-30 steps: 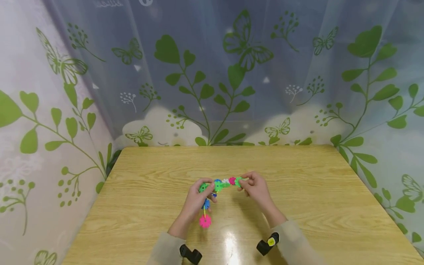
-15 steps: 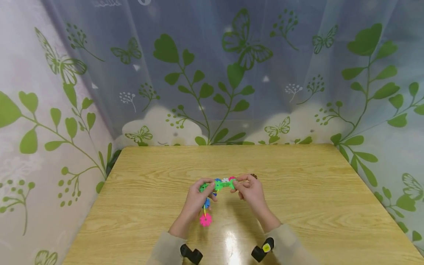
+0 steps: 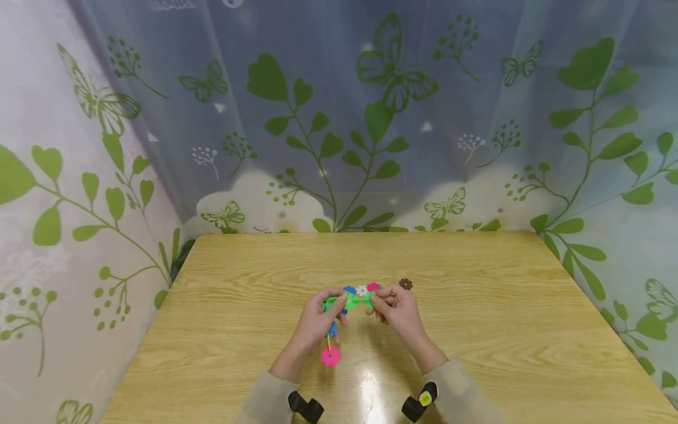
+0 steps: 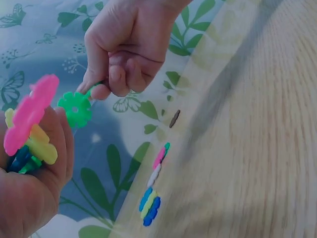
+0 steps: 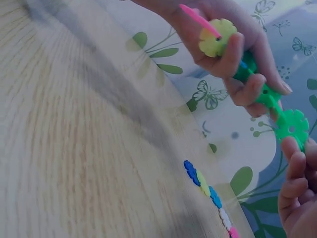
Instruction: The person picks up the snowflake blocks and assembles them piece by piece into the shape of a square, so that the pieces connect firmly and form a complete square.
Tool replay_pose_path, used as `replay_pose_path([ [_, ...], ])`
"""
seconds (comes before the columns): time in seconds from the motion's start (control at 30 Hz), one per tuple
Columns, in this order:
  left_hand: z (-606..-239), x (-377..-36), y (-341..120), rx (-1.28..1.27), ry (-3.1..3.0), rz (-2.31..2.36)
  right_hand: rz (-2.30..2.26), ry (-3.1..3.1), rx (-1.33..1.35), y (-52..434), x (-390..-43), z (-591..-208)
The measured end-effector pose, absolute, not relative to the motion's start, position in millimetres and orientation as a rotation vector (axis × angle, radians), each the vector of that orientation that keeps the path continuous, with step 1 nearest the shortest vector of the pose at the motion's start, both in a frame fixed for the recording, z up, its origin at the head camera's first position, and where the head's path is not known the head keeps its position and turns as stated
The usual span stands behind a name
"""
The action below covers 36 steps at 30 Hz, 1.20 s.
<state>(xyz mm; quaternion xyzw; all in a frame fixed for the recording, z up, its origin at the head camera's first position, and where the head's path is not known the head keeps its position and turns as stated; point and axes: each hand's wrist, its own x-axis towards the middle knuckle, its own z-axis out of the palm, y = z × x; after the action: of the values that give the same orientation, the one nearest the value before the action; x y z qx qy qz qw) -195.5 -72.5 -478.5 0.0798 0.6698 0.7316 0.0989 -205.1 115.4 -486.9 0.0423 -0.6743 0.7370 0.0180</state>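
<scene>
Green snowflake-disc chain (image 3: pixel 354 300) hangs above the wooden worktop (image 3: pixel 477 330), pinched at one end by the left hand (image 3: pixel 318 321) and at the other by the right hand (image 3: pixel 397 309). Loose discs (image 3: pixel 362 290) and a brown disc (image 3: pixel 405 284) lie just beyond.

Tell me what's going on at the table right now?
A person holds a chain of plastic snowflake-shaped interlocking discs over the wooden table. The left hand grips the end with a pink flower disc hanging below; the right hand pinches a green disc at the other end. Loose coloured discs and one brown disc lie on the table behind.
</scene>
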Motion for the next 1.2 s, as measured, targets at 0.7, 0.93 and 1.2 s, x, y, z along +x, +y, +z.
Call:
replay_pose_path([
  [0.7,-471.4,-197.1,-77.3,0.233,1.8,2.271,2.312,-2.133,0.09,121.3,-211.4,-476.8],
  [0.93,-472.8,-197.0,-78.4,0.241,1.814,2.221,2.312,-2.218,0.156,127.2,-213.0,-473.8],
  [1.2,-481.1,-197.2,-74.0,0.193,1.911,2.166,2.232,-2.394,0.271,126.6,-214.4,-472.2],
])
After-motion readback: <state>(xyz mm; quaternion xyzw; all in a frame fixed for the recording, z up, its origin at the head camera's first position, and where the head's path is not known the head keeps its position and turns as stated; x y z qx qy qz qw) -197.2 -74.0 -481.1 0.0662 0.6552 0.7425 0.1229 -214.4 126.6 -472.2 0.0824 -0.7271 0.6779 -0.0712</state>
